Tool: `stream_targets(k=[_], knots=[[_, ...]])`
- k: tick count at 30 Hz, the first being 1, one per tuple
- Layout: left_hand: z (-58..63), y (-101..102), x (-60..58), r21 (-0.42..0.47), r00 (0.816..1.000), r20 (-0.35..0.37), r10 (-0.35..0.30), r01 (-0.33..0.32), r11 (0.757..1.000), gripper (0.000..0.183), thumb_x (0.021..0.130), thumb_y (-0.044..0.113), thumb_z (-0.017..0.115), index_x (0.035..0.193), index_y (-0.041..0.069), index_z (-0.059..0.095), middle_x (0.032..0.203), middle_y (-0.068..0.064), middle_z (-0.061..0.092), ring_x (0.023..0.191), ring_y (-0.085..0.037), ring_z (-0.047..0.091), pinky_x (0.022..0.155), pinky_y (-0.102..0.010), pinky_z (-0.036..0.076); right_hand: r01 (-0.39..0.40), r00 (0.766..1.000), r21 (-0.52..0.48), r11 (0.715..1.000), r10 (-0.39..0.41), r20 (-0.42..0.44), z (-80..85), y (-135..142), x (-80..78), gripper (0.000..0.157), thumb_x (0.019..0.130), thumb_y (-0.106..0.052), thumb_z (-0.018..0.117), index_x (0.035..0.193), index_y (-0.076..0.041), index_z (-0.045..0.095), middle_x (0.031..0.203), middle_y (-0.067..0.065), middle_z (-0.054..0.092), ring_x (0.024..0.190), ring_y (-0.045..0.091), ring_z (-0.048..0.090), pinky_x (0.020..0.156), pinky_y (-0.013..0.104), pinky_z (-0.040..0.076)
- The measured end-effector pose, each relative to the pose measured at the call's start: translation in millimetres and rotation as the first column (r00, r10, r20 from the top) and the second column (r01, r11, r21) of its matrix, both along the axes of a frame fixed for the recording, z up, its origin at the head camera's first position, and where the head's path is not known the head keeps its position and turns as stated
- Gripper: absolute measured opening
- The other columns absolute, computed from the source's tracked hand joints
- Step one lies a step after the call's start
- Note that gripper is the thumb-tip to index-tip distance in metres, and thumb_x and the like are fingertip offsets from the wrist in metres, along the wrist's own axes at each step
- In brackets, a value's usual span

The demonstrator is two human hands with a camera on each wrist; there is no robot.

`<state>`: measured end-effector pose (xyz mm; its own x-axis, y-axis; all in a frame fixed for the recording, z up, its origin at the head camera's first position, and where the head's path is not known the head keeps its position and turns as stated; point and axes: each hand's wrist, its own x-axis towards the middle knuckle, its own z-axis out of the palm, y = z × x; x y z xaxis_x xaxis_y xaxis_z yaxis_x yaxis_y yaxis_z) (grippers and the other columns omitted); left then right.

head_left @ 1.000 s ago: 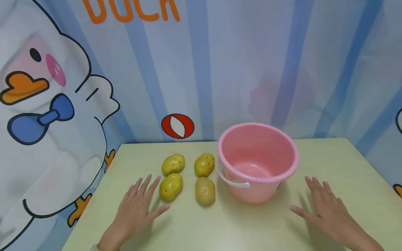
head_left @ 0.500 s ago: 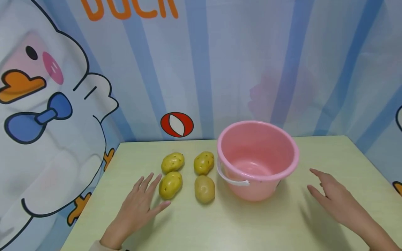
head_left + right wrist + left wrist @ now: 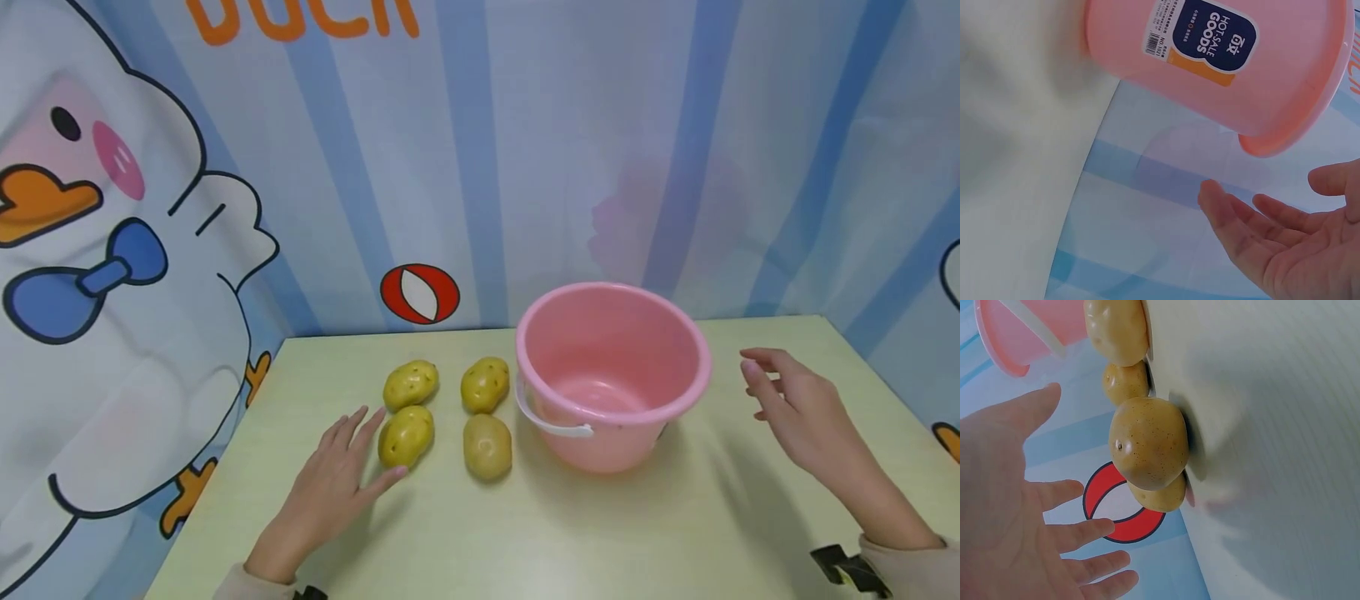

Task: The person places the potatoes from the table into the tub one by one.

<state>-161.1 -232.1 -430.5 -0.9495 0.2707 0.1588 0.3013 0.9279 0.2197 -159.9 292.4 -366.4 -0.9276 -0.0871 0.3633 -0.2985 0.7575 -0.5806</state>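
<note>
Left of centre to mid-frame, four glossy yellow-brown oval potatoes [image 3: 406, 437] lie in two columns on the pale wood-grain table [image 3: 570, 542]; the left hand [image 3: 326, 487], fingers spread, holds nothing beside the lower-left one. Right of centre, a round pink plastic bucket [image 3: 607, 450] stands upright on its base, white handle [image 3: 555, 428] lowered, presumably leaving its mouth accessible; the right hand [image 3: 813, 412], loosely curled, hangs apart at the frame's right.

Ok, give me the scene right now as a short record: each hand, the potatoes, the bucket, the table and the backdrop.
left hand: fingers spread, holding nothing, beside the near left potato
right hand: fingers bent, holding nothing, right of the bucket, apart from it
potatoes: four, two by two, left of the bucket; near right potato paler
bucket: pink, upright, white handle lowered, label on its side
table: pale
backdrop: blue stripes, cartoon duck
</note>
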Motion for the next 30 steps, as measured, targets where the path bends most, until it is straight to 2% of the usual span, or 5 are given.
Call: stream_targets(k=[4, 6, 20, 26, 30], knots=[[0.1, 0.4, -0.6, 0.022, 1.0, 0.02, 0.013, -0.014, 1.0, 0.082, 0.094, 0.057, 0.06, 0.155, 0.009, 0.034, 0.154, -0.024, 0.035, 0.137, -0.047, 0.035, 0.104, -0.065, 0.035, 0.008, 1.0, -0.022, 1.0, -0.008, -0.029, 3.3, -5.1, -5.8, 0.044, 0.108, -0.022, 0.042, 0.139, 0.01, 0.045, 0.117, 0.03, 0.057, 0.079, 0.001, 0.059, 0.055, 0.021, 0.052], [0.1, 0.4, -0.1, 0.034, 0.999, 0.03, 0.018, -0.019, 0.999, 0.083, 0.094, 0.058, 0.06, 0.155, 0.009, 0.033, 0.154, -0.024, 0.034, 0.137, -0.047, 0.035, 0.103, -0.065, 0.036, 0.011, 0.999, -0.029, 1.0, -0.012, -0.036, 4.7, -8.3, -9.1, 0.045, 0.108, -0.023, 0.043, 0.138, 0.01, 0.046, 0.117, 0.03, 0.057, 0.073, -0.005, 0.054, 0.053, 0.023, 0.051], [-8.6, -1.9, -7.1, 0.112, 0.995, 0.092, 0.035, -0.046, 0.993, 0.085, 0.094, 0.06, 0.057, 0.156, 0.008, 0.029, 0.154, -0.025, 0.032, 0.138, -0.045, 0.033, 0.104, -0.065, 0.035, 0.011, 1.0, -0.133, 0.991, -0.01, 0.005, 14.6, -34.2, -33.8, 0.052, 0.108, -0.034, 0.043, 0.138, 0.007, 0.046, 0.104, 0.022, 0.059, 0.059, 0.014, 0.057, 0.048, 0.031, 0.053], [-13.1, -0.7, -12.9, 0.137, 0.998, 0.06, -0.009, 0.0, 0.991, 0.08, 0.097, 0.051, 0.059, 0.153, 0.001, 0.033, 0.15, -0.027, 0.037, 0.134, -0.047, 0.039, 0.104, -0.062, 0.036, 0.028, 0.999, -0.129, 0.991, -0.024, 0.036, 19.0, -40.0, -41.7, 0.054, 0.107, -0.034, 0.042, 0.138, 0.01, 0.045, 0.1, 0.022, 0.058, 0.054, 0.019, 0.057, 0.045, 0.032, 0.051], [-13.4, 4.3, -20.8, 0.155, 0.998, 0.049, -0.026, 0.018, 0.988, 0.074, 0.098, 0.046, 0.06, 0.152, 0.002, 0.035, 0.148, -0.026, 0.039, 0.132, -0.045, 0.041, 0.104, -0.061, 0.037, 0.04, 0.999, -0.123, 0.992, -0.036, 0.031, 22.4, -41.3, -46.9, 0.053, 0.107, -0.032, 0.042, 0.137, 0.012, 0.046, 0.1, 0.024, 0.058, 0.051, 0.02, 0.056, 0.043, 0.031, 0.047]])
